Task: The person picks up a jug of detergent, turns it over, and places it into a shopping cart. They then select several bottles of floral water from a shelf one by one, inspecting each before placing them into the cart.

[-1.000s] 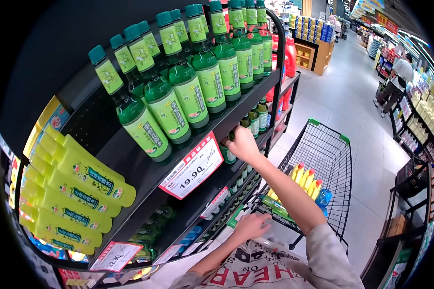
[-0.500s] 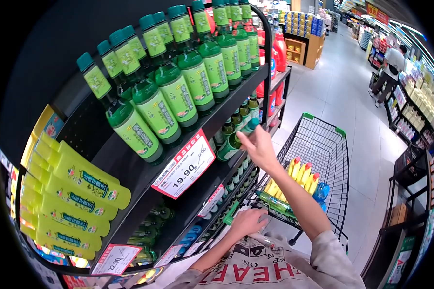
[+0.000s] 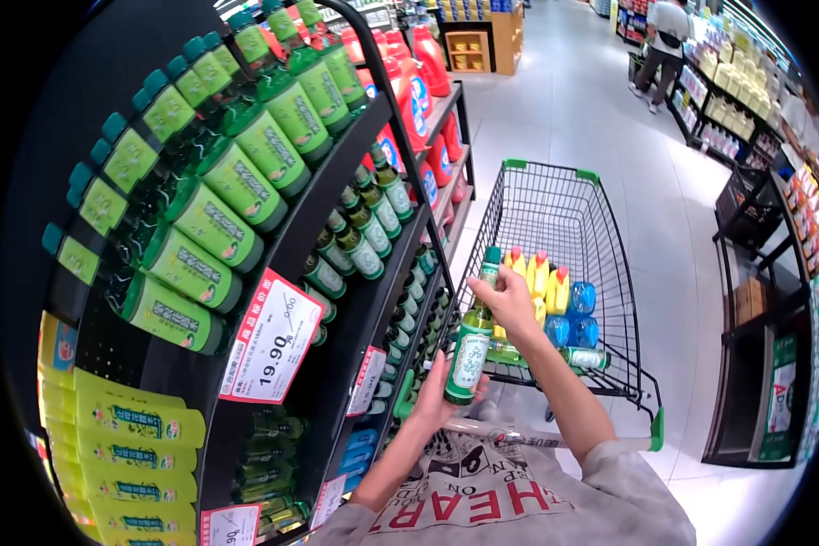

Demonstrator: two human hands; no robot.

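A green glass bottle (image 3: 470, 353) with a white and green label and a green cap stands nearly upright between both hands. My right hand (image 3: 508, 302) grips its neck, just under the cap. Around its lower part is my left hand (image 3: 435, 391). Behind the bottle is the black wire shopping cart (image 3: 610, 273), holding yellow bottles (image 3: 537, 280) with red caps, blue containers (image 3: 581, 329) and a green bottle lying down (image 3: 584, 358). Similar small green bottles (image 3: 366, 255) line the shelf to the left.
The left shelf carries large green bottles (image 3: 246, 182), yellow-green bottles (image 3: 136, 423) and a 19.90 price sign (image 3: 271, 338). Red bottles (image 3: 411, 91) are farther along. A person (image 3: 666, 50) stands in the aisle; another person (image 3: 803, 123) is at the right shelves.
The bottle has come away from the shelf to in front of my chest. My left hand has left the cart handle and taken its lower part. The view has shifted right.
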